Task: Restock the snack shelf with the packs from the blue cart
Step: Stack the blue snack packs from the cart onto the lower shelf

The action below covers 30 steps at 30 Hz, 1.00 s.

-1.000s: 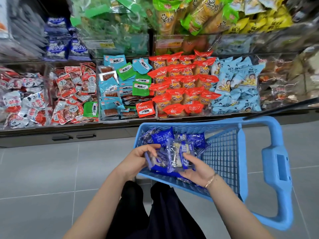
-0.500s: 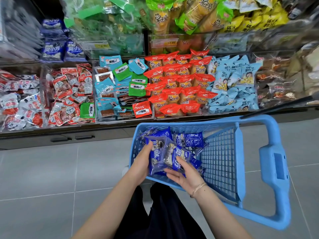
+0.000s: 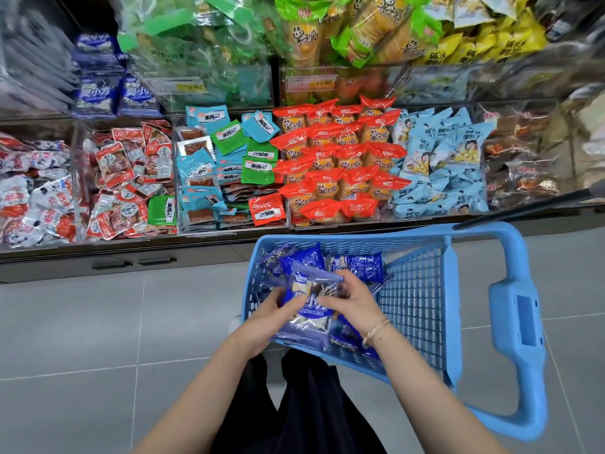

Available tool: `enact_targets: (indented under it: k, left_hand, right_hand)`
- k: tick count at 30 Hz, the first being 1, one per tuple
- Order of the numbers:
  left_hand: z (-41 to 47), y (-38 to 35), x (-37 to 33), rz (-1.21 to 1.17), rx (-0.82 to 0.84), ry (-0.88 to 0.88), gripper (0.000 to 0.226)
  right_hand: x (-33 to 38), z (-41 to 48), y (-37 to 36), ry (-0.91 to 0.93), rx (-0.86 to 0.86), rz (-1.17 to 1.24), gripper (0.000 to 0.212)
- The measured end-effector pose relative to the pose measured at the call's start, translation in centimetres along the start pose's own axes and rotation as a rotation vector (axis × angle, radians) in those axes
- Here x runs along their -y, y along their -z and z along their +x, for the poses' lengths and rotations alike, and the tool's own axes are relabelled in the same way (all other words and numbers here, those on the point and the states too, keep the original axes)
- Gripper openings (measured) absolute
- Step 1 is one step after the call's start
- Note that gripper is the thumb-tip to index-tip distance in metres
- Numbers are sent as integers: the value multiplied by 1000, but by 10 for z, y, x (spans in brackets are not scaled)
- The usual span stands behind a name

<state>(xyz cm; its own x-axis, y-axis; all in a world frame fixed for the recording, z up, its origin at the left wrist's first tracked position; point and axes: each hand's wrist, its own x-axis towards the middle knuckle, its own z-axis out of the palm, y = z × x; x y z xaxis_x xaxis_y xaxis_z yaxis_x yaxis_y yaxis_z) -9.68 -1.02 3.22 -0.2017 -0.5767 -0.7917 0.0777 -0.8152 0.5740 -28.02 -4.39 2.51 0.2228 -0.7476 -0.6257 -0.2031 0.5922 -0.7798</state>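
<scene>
A blue plastic cart stands on the floor in front of the snack shelf. Inside it lie several blue snack packs. Over the cart's near left corner, both hands hold a bundle of blue and clear packs. My left hand grips the bundle from the left and below. My right hand curls over its upper right side, a thin bracelet on the wrist. Matching blue packs stand on the upper shelf at far left.
The shelf bins hold red and white packs, teal and green packs, orange-red cakes and pale blue bags. The cart handle sticks out to the right. Grey floor tiles lie to the left.
The hands have drawn together, gathering the fanned packs into one bundle. The right hand moved from under the packs to over their upper right side.
</scene>
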Motion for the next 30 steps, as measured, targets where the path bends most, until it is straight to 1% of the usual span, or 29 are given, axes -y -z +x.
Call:
enact_targets:
  k: [2,4,5,6,8,9,11,13,15,17,20,22,23,24,26,27,28,30]
  left_hand:
    - [-1,4,3,0,21,-15,43]
    - [-2,10,5,-22,12,-7,45]
    - [-2,13,6,-25,-13,-1,45]
    - [-2,17,8,-25,-49,0,46]
    - [-3,25,12,-47,-145,-6,49]
    - [-3,31,14,-79,-200,-3,50]
    - [-5,45,17,-177,-284,5,48]
    - [-8,61,20,-275,-340,0,43]
    - [-12,77,23,-366,-384,-15,39]
    - [-15,89,27,-429,-414,-26,37]
    - [-16,99,34,-505,-446,-19,34]
    - [-14,102,34,-531,-450,-20,35]
    - [-13,102,34,-538,-451,-20,36]
    - [-11,102,34,-543,-456,-15,36]
    - [-9,101,31,-549,-483,7,34]
    - [-7,100,30,-539,-502,19,33]
    - [-5,100,28,-521,-521,30,31]
    - [-1,97,24,-485,-547,49,26]
  right_hand:
    - [-1,7,-6,42,-41,-158,38]
    - [-5,14,-11,47,-25,-276,46]
    - [-7,17,-14,38,-1,-287,46]
    - [-10,22,-17,28,26,-270,43]
    - [-15,33,-23,-21,59,-172,28]
    - [-19,40,-25,-64,55,-125,25]
    - [-30,58,-25,-161,-21,-129,33]
    - [-41,81,-20,-231,-160,-238,42]
    - [-49,109,-15,-256,-232,-324,46]
    - [-51,139,-13,-301,-223,-444,58]
    - [-55,177,-18,-383,-179,-704,70]
    - [-59,190,-24,-403,-171,-762,76]
    - [-60,193,-27,-386,-179,-755,73]
    - [-61,191,-30,-355,-188,-732,64]
    - [-58,176,-35,-256,-155,-656,39]
    - [-53,165,-39,-195,-126,-599,32]
    - [-47,152,-42,-120,-113,-551,34]
    - [-34,121,-50,56,-153,-494,39]
